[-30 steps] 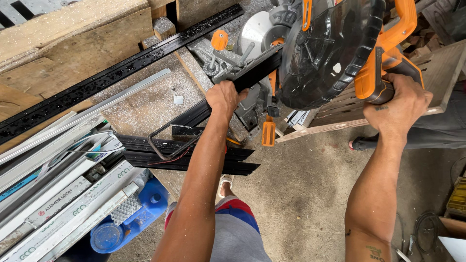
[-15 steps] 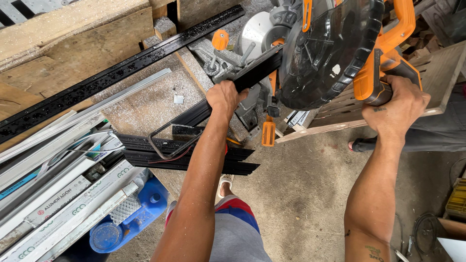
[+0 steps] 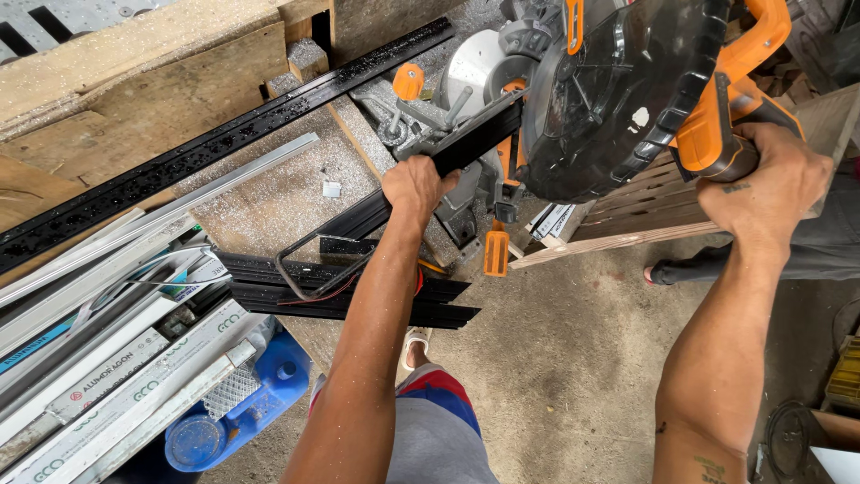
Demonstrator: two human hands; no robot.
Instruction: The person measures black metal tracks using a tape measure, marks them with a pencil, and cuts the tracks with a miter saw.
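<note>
The black aluminium profile (image 3: 466,143) is laid across the saw bench (image 3: 269,193) under the mitre saw (image 3: 627,90). It is clamped down by the left hand (image 3: 414,184); the right hand (image 3: 766,179) is clenched on the orange handle (image 3: 717,134). Blade appears lowered; whether the cut is through cannot be told.

1 miter saw (image 3: 627,99), 2 hands, 1 blue jug (image 3: 242,412), 1 sandal (image 3: 414,345)

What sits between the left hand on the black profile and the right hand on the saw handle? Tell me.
In the head view, the saw's black blade guard lies between the left hand and the right hand, with the black profile running under it.
</note>
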